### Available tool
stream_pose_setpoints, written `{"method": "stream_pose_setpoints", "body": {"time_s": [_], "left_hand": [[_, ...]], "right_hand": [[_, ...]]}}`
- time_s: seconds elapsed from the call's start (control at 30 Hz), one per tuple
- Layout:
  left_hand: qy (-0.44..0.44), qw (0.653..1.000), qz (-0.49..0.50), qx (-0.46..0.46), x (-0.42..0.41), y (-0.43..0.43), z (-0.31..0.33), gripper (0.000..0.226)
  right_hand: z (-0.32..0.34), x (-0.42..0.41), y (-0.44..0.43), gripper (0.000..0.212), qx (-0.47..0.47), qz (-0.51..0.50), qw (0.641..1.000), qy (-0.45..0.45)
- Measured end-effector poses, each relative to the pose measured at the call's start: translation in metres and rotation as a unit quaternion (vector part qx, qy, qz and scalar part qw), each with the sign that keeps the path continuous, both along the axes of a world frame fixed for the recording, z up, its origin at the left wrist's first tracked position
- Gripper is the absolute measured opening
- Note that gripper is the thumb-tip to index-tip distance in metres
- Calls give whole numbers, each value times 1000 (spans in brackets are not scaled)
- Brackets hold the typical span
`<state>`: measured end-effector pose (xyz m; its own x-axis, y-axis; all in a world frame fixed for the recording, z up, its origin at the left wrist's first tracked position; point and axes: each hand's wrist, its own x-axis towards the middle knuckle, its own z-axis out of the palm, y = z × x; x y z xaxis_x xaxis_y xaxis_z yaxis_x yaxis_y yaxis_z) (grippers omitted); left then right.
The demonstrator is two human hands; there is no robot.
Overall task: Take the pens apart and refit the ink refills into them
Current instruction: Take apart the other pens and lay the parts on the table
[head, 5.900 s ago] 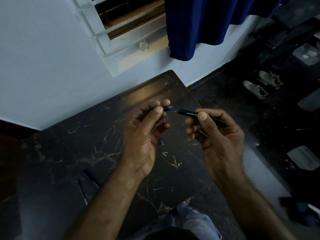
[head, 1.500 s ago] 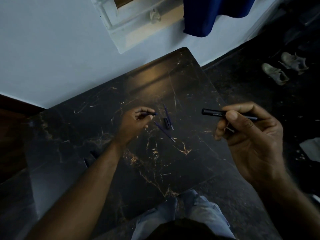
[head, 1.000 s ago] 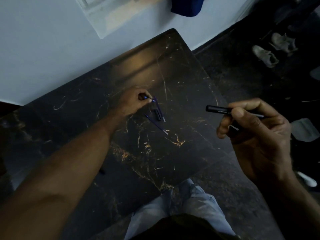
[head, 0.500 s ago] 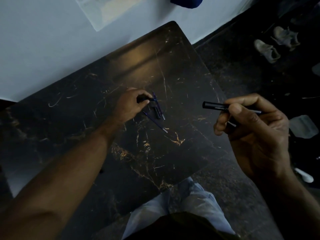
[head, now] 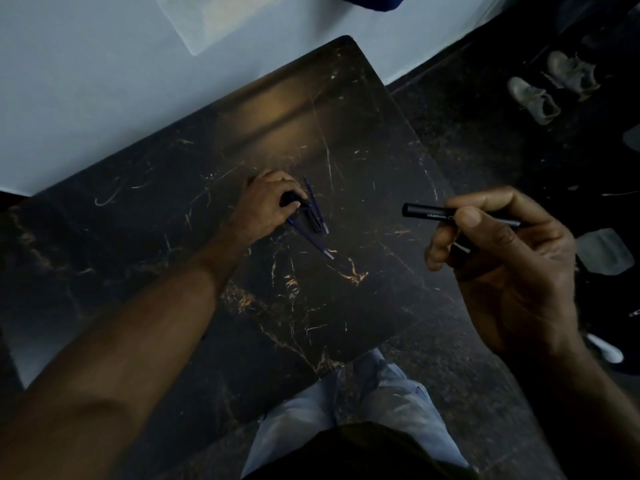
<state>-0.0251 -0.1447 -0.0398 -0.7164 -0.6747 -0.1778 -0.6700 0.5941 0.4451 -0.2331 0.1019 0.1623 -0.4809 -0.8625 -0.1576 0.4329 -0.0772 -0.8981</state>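
Two loose refills [head: 310,239] sit on the desk [head: 311,323] just beside the left hand [head: 266,202], whose fingers [head: 289,187] clutch a dark pen piece [head: 291,199]. The right hand [head: 502,258] pinches the barrel [head: 429,213], open end aimed their way, guessing for reloading.

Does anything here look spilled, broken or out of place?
Nothing stands out. Two blue refills and a black pen piece lie loose on the table beside the left hand, as dismantled pens would; no ink spill shows.

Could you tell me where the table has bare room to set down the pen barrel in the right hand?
Bare table lies left of the left hand, along the far edge by the wall, and toward the near edge below the refills. Crowded: beside that hand, where refills and a black piece lie.
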Motion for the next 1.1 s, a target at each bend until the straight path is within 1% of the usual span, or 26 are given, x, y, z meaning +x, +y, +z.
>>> {"method": "stream_pose_setpoints", "body": {"time_s": [0.63, 0.83, 0.97, 1.1], "left_hand": [[-15, 1000, 6, -11, -3, 5, -3, 24], [13, 1000, 10, -3, 2, 5, 5, 28], [2, 998, -48, -44, 29, 5, 5, 26], [-25, 992, -105, -59, 46, 5, 1, 23]], "right_hand": [[3, -3, 6, 14, 5, 7, 1000, 3], [4, -4, 6, 14, 5, 9, 1000, 5], [4, -5, 6, 13, 10, 1, 1000, 3], [2, 1, 2, 16, 16, 2, 1000, -1]]}}
